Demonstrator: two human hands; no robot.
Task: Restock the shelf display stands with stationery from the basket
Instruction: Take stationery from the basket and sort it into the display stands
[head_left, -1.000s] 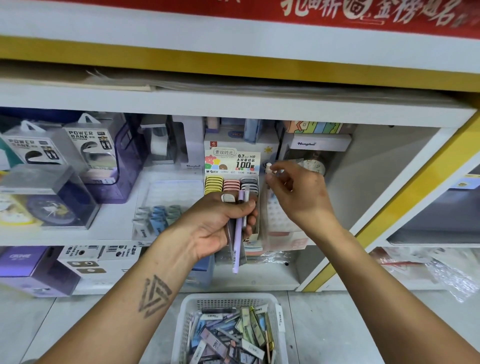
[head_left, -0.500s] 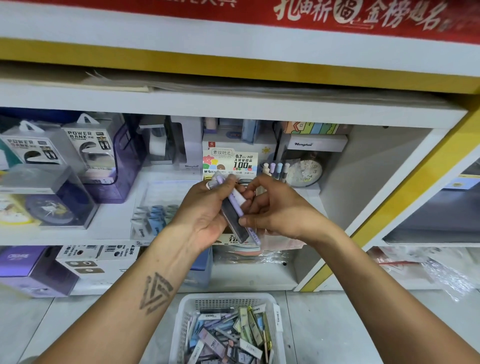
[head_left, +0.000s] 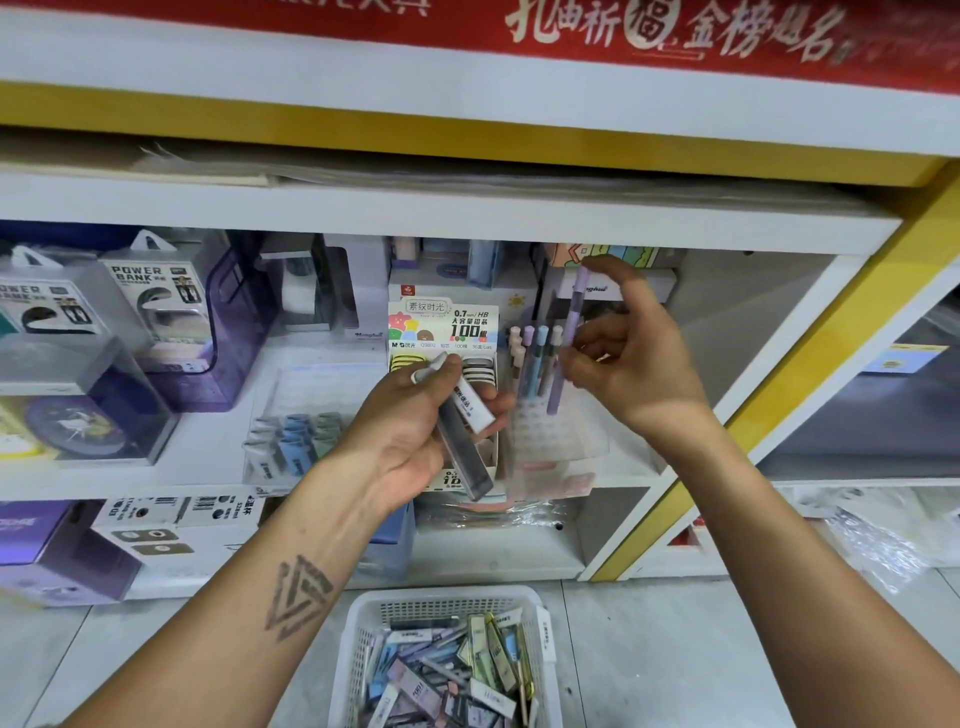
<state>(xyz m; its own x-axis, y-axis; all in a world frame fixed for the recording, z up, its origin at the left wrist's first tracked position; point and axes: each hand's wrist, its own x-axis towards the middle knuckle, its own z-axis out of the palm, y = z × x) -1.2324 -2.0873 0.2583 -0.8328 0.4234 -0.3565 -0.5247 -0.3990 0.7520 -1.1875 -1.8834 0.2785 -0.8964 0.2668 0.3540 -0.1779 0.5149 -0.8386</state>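
My right hand (head_left: 621, 358) pinches a purple pen (head_left: 567, 338) upright, its lower tip at the clear pen stand (head_left: 550, 441), beside several pastel pens (head_left: 532, 358) standing in it. My left hand (head_left: 410, 431) grips a dark slim pen box (head_left: 462, 447) with a white label, in front of the pencil-lead display box (head_left: 444, 325). A white basket (head_left: 447, 660) full of stationery packs sits on the floor below.
Power bank boxes (head_left: 150, 296) and clear cases fill the shelf's left side. A tray of blue and green erasers (head_left: 296, 441) lies left of the lead display. White boxes (head_left: 171, 519) stand on the lower shelf. A yellow shelf post (head_left: 810, 384) rises at right.
My right hand has drawn the purple pen out of the box in my left hand and lifted it right to the pen stand. My left hand keeps the dark box.
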